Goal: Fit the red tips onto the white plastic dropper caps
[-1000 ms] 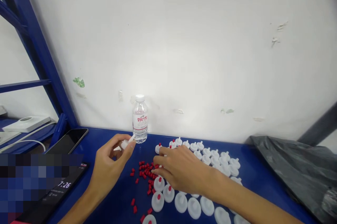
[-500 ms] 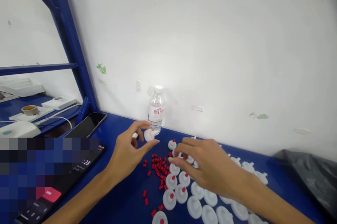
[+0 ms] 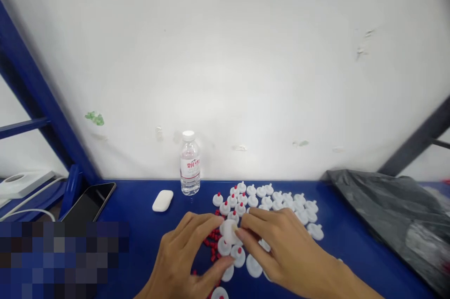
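Observation:
My left hand [image 3: 183, 257] and my right hand [image 3: 281, 252] meet over the blue table [image 3: 140, 224], fingertips pinched together on one white plastic cap [image 3: 229, 230]. Under and between the hands lie several small red plugs [image 3: 212, 242]. Around them sit several white caps [image 3: 281, 203], some with a red plug on top [image 3: 225, 207]. Whether my right fingers also hold a red plug is hidden.
A small water bottle [image 3: 190, 164] stands by the white wall. A white earbud case [image 3: 162, 200] lies left of it. A dark phone [image 3: 89, 201] rests at the left. A black plastic bag [image 3: 393, 214] covers the right side. A blue rack post [image 3: 38, 102] rises at left.
My left hand carried its white cap from near the bottle down toward the middle, and my right hand came to meet it. The view swung back right and down.

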The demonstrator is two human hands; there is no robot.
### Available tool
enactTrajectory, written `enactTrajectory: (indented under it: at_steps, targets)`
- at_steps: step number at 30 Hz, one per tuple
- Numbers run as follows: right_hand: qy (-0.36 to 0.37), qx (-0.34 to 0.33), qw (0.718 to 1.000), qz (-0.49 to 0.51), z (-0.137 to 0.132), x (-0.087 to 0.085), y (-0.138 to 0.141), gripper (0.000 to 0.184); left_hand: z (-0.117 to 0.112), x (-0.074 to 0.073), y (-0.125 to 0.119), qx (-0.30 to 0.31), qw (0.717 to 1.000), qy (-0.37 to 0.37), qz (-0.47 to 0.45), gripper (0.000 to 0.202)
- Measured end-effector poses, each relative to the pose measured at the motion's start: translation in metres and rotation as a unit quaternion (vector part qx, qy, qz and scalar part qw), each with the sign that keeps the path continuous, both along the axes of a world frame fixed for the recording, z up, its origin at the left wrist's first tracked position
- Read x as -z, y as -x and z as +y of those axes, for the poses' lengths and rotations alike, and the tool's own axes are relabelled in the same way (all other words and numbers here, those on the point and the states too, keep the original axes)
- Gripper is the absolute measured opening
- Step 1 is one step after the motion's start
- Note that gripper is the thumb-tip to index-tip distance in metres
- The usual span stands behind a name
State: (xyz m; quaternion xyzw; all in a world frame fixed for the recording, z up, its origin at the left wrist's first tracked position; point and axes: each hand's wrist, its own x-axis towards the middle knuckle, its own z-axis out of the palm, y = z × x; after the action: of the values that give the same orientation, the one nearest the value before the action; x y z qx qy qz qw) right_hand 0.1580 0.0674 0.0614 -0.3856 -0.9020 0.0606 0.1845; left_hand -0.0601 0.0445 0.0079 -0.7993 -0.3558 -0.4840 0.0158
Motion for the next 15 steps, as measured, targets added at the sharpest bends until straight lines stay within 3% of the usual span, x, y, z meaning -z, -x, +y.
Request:
enactTrajectory:
  at_steps: [2, 6, 12, 15]
  targets:
    - [0.007, 0.023, 1.000, 0.003, -0.004, -0.002, -0.009, 0.031, 0.000, 0.001, 0.002, 0.009, 1.000, -0.021, -0.009, 0.022]
    - [0.013, 0.009, 1.000, -0.026, -0.016, 0.010, -0.025, 0.033, 0.000, 0.011, -0.001, 0.029, 0.998, -0.056, 0.027, 0.020]
    - [-0.051, -0.066, 0.994, -0.064, -0.031, 0.064, -0.036, 0.034, 0.002, 0.026, -0.011, 0.024, 0.997, -0.016, 0.075, 0.017]
    - [-0.106, -0.055, 0.991, -0.055, -0.030, 0.085, -0.042, 0.030, 0.005, 0.025, -0.009, 0.000, 0.995, -0.005, 0.097, 0.016]
